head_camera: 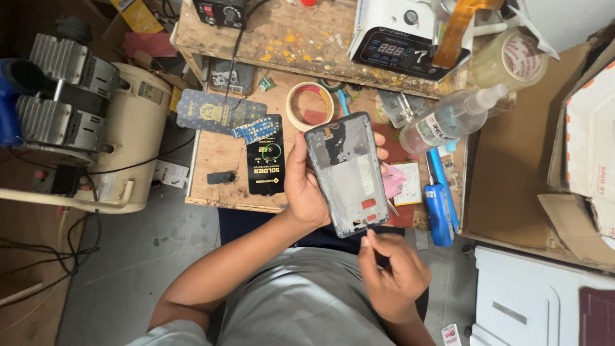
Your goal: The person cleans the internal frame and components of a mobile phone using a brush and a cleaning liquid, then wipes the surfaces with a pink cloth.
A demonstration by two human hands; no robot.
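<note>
At frame centre, the left hand (pixel 306 182) grips a grey phone frame (pixel 348 173) by its long edges above the wooden bench (pixel 221 157). Below it, the right hand (pixel 391 272) pinches something too small to identify. The frame looks light, stiff, thin; edges are the safest hold.

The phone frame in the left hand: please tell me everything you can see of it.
The phone frame is a grey, metal-looking shell with rounded corners, its bare inner side up, with dark patches near the top and small red pieces near the bottom. The left hand grips its long edges above the workbench; the right hand pinches at its lower end.
</note>
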